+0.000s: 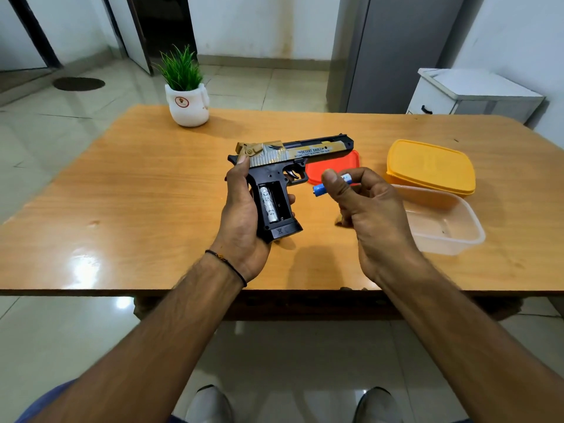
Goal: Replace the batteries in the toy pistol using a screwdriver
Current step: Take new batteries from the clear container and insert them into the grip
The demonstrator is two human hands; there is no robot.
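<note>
My left hand [239,215] grips the black and gold toy pistol [293,154] by its handle above the wooden table [137,193], barrel pointing right. The battery compartment in the grip is uncovered; one silver battery [268,206] sits in its left slot, and the right slot is empty. My right hand [366,209] pinches a blue and white battery [320,189] between thumb and fingers, just right of the grip. No screwdriver is visible.
A clear plastic container [457,236] stands at the right, with a yellow lidded box [430,166] behind it. An orange-red lid [335,166] lies under the barrel. A potted plant [187,99] stands at the table's far edge. A white cabinet [470,93] stands beyond the table.
</note>
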